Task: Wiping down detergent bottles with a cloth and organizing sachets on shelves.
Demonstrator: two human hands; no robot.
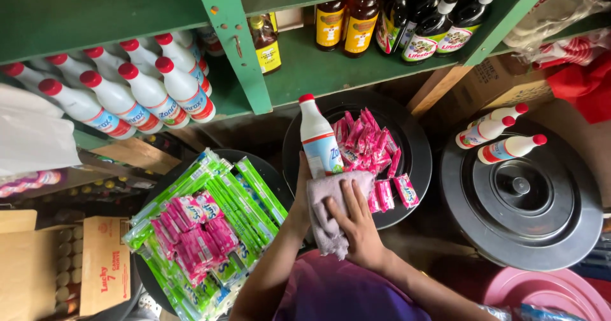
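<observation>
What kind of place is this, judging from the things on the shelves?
Most likely a small grocery shop or its stockroom. A green shelf holds rows of white bottles with red caps and dark sauce bottles, and bundles of pink sachets lie on black bin lids.

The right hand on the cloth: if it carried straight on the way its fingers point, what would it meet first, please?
Probably the white bottle: the right hand presses the cloth against its base, fingers pointing up along it.

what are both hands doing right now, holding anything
Left hand: closed around the base of the white bottle, mostly hidden behind the cloth.
Right hand: fingers spread, pressing the grey cloth against the bottle.
</observation>
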